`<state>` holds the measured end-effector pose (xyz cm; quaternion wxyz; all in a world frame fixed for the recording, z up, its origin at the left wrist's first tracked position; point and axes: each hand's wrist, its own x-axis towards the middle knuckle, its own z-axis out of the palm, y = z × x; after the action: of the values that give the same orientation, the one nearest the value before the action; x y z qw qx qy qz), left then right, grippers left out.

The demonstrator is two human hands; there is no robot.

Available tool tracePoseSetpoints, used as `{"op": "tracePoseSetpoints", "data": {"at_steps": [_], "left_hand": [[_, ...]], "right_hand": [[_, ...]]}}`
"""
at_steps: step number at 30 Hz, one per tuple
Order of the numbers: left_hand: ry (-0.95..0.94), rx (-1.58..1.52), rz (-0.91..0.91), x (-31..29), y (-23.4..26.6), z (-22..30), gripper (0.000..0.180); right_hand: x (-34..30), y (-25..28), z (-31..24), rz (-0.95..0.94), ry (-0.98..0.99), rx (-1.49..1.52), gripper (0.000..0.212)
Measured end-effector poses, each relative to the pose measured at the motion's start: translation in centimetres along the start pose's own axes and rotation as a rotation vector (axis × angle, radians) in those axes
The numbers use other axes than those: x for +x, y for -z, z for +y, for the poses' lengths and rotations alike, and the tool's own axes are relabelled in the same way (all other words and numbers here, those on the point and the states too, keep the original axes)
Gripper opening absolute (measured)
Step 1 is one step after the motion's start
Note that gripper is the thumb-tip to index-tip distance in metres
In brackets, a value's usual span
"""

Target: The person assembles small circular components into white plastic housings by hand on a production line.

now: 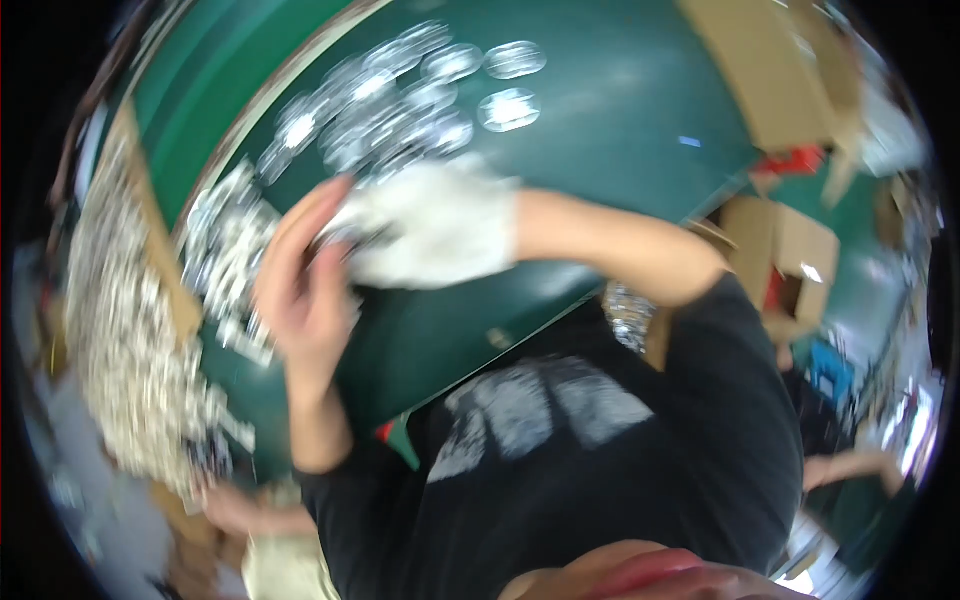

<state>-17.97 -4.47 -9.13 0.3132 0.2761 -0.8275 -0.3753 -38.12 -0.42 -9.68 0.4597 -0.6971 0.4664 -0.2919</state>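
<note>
My bare left hand (305,270) is curled in front of the fingers of my right hand (435,225), which wears a white glove. Both hands meet above the green table (620,130), their fingers bent in around something blurred and small. A dark streak shows between them, too smeared to name. Just beyond the glove lies a spread of clear, shiny oval plastic pieces (395,110). Close to my left hand, on its left side, sits a heap of small white and clear parts (235,260).
A large pile of whitish parts (135,340) lies at the left behind a cardboard edge (165,240). Cardboard boxes (770,80) stand at the right, one open box (790,260) lower down. Another person's hand (235,510) reaches into the pile; another arm (850,467) shows at the right.
</note>
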Motion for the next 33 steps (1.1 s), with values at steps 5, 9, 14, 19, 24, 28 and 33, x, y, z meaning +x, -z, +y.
{"op": "tracePoseSetpoints", "data": {"at_steps": [5,9,14,19,24,28,33], "left_hand": [[-0.001,-0.218,0.050,0.3,-1.0,-0.1,0.035],[0.084,-0.406,0.042,-0.5,-1.7,0.1,0.031],[0.062,-0.542,0.005,-0.9,-1.6,-0.6,0.026],[0.109,-0.407,-0.005,0.2,-0.1,-1.0,0.025],[0.450,-0.350,0.060,-0.4,6.0,-1.2,0.023],[0.520,0.192,0.274,-2.1,9.6,-2.1,0.028],[0.498,0.823,0.511,-6.6,13.3,-5.8,0.017]], "right_hand": [[-0.9,0.1,-0.8,0.094,-0.090,-0.079,0.030],[-1.2,-1.2,0.5,0.110,0.036,-0.205,0.030],[-1.5,-2.7,0.5,0.308,0.099,-0.351,0.029],[-0.6,-2.4,-0.6,0.228,-0.099,-0.415,0.025],[-0.7,-1.7,-1.4,0.183,-0.182,-0.136,0.051],[-0.6,-1.8,-0.3,0.238,-0.087,-0.153,0.039],[-1.1,-1.6,0.0,0.238,-0.104,-0.203,0.034]]}}
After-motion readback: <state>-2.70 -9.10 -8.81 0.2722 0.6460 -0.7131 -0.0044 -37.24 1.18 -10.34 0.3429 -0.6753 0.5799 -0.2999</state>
